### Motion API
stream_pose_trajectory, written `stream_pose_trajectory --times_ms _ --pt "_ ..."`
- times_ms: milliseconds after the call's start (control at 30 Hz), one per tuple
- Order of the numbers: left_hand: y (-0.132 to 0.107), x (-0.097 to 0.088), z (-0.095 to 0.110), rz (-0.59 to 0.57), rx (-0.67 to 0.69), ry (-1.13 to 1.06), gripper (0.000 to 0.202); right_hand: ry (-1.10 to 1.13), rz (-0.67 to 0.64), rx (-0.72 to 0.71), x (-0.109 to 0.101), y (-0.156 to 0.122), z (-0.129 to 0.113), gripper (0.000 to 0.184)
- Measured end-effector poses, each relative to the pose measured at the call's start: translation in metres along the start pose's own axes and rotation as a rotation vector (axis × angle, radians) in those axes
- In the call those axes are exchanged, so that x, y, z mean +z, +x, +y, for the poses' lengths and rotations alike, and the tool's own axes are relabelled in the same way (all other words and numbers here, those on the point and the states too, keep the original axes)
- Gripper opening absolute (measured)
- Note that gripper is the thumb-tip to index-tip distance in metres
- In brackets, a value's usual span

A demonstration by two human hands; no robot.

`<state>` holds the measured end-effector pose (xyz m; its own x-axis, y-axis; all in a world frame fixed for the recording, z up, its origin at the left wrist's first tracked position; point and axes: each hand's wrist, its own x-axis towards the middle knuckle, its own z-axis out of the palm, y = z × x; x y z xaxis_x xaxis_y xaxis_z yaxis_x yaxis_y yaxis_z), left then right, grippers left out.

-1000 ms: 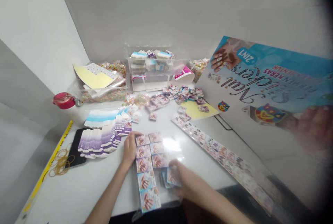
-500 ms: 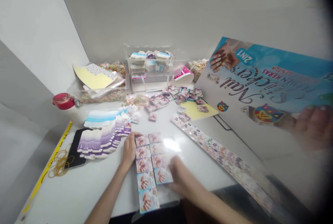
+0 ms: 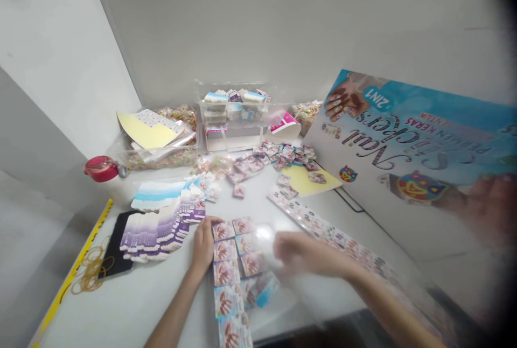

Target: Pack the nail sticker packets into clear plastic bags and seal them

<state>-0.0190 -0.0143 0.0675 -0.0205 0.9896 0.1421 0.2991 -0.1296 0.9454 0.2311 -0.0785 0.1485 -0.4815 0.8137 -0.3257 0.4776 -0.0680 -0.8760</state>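
My left hand [image 3: 203, 245] lies on the white table, its fingertips against the top of the left column of nail sticker cards [image 3: 224, 250]. A second, shorter column of cards [image 3: 246, 241] runs beside it, and a loose card [image 3: 258, 290] lies tilted at their lower end. My right hand [image 3: 302, 253] is blurred, hovering over the clear plastic sheet [image 3: 278, 305] to the right of the cards. It shows nothing in its grip. A long strip of sticker cards [image 3: 323, 224] stretches diagonally farther right.
Purple-and-white card stacks [image 3: 149, 235] on a black pad [image 3: 115, 243] and blue-and-white cards [image 3: 157, 195] stand left of my left hand. Small packets [image 3: 274, 157] lie ahead, before a clear box [image 3: 230, 116]. A large nail sticker poster [image 3: 404, 143] leans at right.
My right hand has lifted off the lower cards and moved up and to the right. The loose card beneath it now lies tilted and lower. My left hand stays in place.
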Motion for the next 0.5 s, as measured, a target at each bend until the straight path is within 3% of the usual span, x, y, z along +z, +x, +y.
stream_pose_trajectory --times_ms 100,167,333,500 --pt "0.001 0.0 0.0 -0.002 0.002 0.006 0.043 -0.027 -0.275 0.018 -0.016 0.023 -0.003 0.02" --pt "0.002 0.0 -0.001 -0.006 0.001 0.009 0.044 -0.063 -0.348 0.016 -0.013 0.032 0.002 0.018" --pt "0.002 0.0 -0.003 -0.022 -0.003 0.009 0.043 0.007 -0.177 0.031 0.009 0.014 0.027 0.02" --pt "0.002 0.001 -0.005 -0.016 -0.019 -0.001 0.043 0.026 -0.007 0.07 0.027 -0.022 0.043 0.039"
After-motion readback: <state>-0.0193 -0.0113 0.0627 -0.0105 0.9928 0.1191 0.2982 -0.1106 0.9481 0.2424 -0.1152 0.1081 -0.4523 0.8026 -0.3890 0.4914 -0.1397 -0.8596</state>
